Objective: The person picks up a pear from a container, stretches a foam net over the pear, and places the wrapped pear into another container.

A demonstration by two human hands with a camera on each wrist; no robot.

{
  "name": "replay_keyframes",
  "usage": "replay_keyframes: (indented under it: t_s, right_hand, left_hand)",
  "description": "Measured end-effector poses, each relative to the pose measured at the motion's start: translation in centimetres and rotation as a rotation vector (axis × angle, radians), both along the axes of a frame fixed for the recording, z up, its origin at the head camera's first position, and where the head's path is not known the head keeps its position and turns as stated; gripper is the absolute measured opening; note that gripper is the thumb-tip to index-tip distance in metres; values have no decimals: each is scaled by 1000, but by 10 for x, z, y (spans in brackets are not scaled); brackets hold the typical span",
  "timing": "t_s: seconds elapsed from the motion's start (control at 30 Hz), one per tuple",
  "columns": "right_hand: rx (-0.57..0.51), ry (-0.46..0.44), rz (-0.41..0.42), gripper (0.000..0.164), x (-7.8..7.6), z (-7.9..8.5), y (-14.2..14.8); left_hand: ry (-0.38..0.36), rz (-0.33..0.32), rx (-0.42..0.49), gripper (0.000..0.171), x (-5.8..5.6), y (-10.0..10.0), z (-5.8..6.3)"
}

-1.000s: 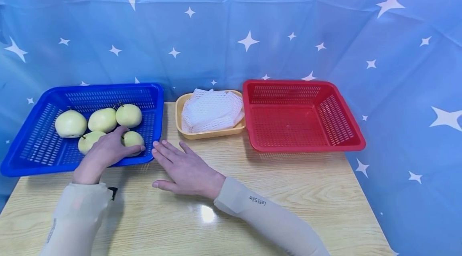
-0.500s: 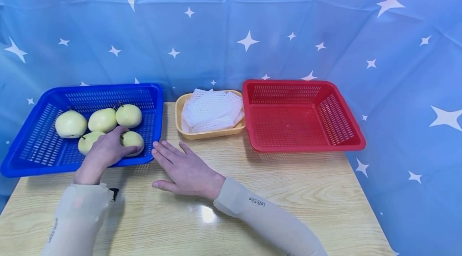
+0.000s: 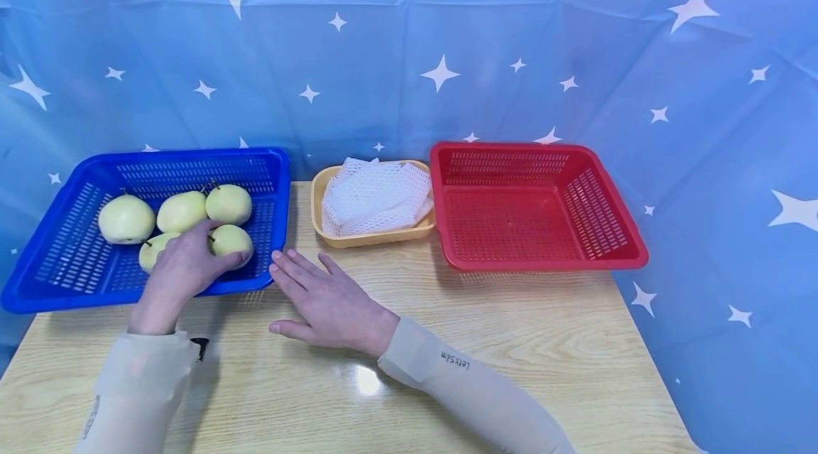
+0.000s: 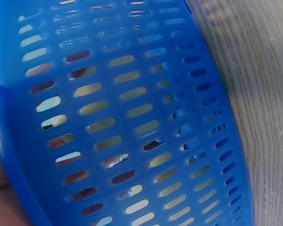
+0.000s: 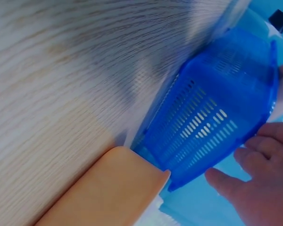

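Observation:
In the head view my left hand reaches over the near side of the blue basket. Its thumb and fingers are curled round a pale yellow-green pear by the basket's near right corner. A second pear is partly hidden behind that hand. My right hand lies flat with straight fingers, fingertips right at the basket's near right corner. The right wrist view has this right hand beside the rim, fingers extended. Slots in the blue basket wall fill most of the left wrist view.
Three more pears sit farther back in the blue basket. To its right stands a yellow tray heaped with white foam net sleeves. A red basket holding nothing is at the right, against the starry blue backdrop.
The gripped pear has risen slightly and shifted a little left, with the left hand's fingers moving along with it. The right hand stays where it was.

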State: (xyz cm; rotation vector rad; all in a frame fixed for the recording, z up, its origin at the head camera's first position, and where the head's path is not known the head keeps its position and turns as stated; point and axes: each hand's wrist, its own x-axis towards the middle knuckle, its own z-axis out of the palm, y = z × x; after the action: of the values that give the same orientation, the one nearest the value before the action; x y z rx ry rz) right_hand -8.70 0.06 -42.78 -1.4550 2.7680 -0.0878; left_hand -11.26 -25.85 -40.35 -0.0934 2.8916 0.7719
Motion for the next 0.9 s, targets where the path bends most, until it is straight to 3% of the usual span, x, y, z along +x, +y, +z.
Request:
replay_keyframes:
  t_s: [0.33, 0.6, 0.73, 0.9]
  right_hand:
    - [-105, -67, -52, 80, 1, 3, 11]
    - [-245, -75, -132, 75, -1, 15, 41]
    - [-309, -61, -180, 74, -7, 25, 61]
    - [-398, -57, -238, 73, -13, 40, 85]
  left_hand:
    - [193, 61, 30, 82, 11, 10, 10]
    - [434, 93, 111, 72, 21, 32, 20]
    - [520, 78, 149, 71, 24, 49, 24]
    - [608, 10, 175, 72, 30, 72, 25]
